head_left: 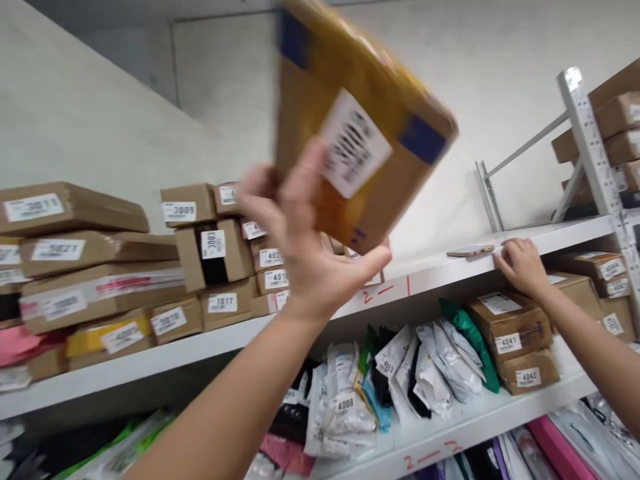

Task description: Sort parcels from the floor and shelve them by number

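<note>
My left hand (305, 233) holds up a brown cardboard box (385, 113) over the upper shelf. The box is tilted and smeared by motion. Yellow tape, blue corner patches and a white number label show on its face. My fingers press against that face, and my thumb is at the lower corner. On the right, my right hand (523, 267) rests on the front edge of the upper shelf (450, 272), fingers curled over it. Just left of those fingers, a thin flat object like a phone (470, 251) lies on the shelf.
Labelled cartons (95, 280) are stacked on the upper shelf at left. Below are bagged parcels (345, 400) and boxes (510, 327). More packages fill the bottom level. A metal upright (593, 147) stands at right, with boxes (620, 127) beyond. A wall (225, 107) rises behind.
</note>
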A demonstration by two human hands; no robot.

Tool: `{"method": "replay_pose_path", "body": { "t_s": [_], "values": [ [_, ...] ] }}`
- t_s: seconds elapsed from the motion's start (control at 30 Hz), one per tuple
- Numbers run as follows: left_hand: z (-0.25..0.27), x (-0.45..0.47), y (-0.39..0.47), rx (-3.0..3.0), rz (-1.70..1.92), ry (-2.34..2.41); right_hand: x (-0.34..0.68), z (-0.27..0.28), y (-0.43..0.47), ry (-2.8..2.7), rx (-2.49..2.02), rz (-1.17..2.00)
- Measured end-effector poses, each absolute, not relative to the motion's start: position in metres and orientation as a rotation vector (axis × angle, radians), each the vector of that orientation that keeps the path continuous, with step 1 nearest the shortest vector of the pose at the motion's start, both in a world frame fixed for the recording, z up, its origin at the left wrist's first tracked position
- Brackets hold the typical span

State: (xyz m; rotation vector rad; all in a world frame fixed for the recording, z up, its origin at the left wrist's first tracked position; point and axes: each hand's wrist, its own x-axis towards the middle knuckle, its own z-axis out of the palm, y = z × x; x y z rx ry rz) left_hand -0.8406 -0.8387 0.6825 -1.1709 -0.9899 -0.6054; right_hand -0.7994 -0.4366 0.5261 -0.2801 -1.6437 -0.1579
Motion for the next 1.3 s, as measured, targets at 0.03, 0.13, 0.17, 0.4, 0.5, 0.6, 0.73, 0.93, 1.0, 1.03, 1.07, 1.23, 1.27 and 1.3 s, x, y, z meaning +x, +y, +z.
{"method": "replay_pose_path", "body": {
  "t_s": [0.03,0.13,0.17,0.4,0.5,0.6,0.73,0.93,1.0,1.03,1.07,1.23,1.27,1.3],
  "values": [
    [0.683,-0.837,-0.820,-1.193,-0.556,-0.964,-0.798,0.526,-0.435,-1.654,-0.264,-0.143],
    [0.676,-0.846,-0.775,-1.280,-0.329,-0.904,-0.797,0.526,-0.433,-1.661,-0.232,-0.076],
    [0.671,-0.855,-0.766,-1.303,-0.265,-0.890,-0.797,0.527,-0.433,-1.659,-0.225,-0.054],
    [0.625,-0.900,-0.757,-1.366,-0.001,-0.856,-0.798,0.528,-0.433,-1.643,-0.189,-0.014],
    [0.610,-0.902,-0.757,-1.307,-0.006,-0.831,-0.799,0.527,-0.431,-1.631,-0.175,-0.030],
    [0.602,-0.900,-0.754,-1.267,-0.044,-0.814,-0.800,0.527,-0.431,-1.623,-0.171,-0.044],
    [0.601,-0.898,-0.754,-1.252,-0.040,-0.823,-0.801,0.527,-0.431,-1.612,-0.166,-0.059],
    [0.613,-0.893,-0.757,-1.283,-0.003,-0.917,-0.797,0.527,-0.431,-1.622,-0.135,-0.054],
    [0.619,-0.892,-0.758,-1.286,0.001,-0.972,-0.796,0.527,-0.431,-1.629,-0.131,-0.048],
    [0.622,-0.892,-0.758,-1.286,-0.003,-0.994,-0.795,0.528,-0.431,-1.632,-0.130,-0.047],
    [0.625,-0.892,-0.758,-1.287,-0.006,-1.016,-0.795,0.528,-0.430,-1.634,-0.130,-0.048],
    [0.636,-0.886,-0.752,-1.237,0.023,-1.191,-0.795,0.528,-0.427,-1.633,-0.112,-0.075],
    [0.638,-0.882,-0.749,-1.222,0.026,-1.260,-0.795,0.528,-0.426,-1.629,-0.096,-0.084],
    [0.641,-0.877,-0.746,-1.210,0.024,-1.336,-0.794,0.527,-0.424,-1.622,-0.076,-0.098]
  ]
}}
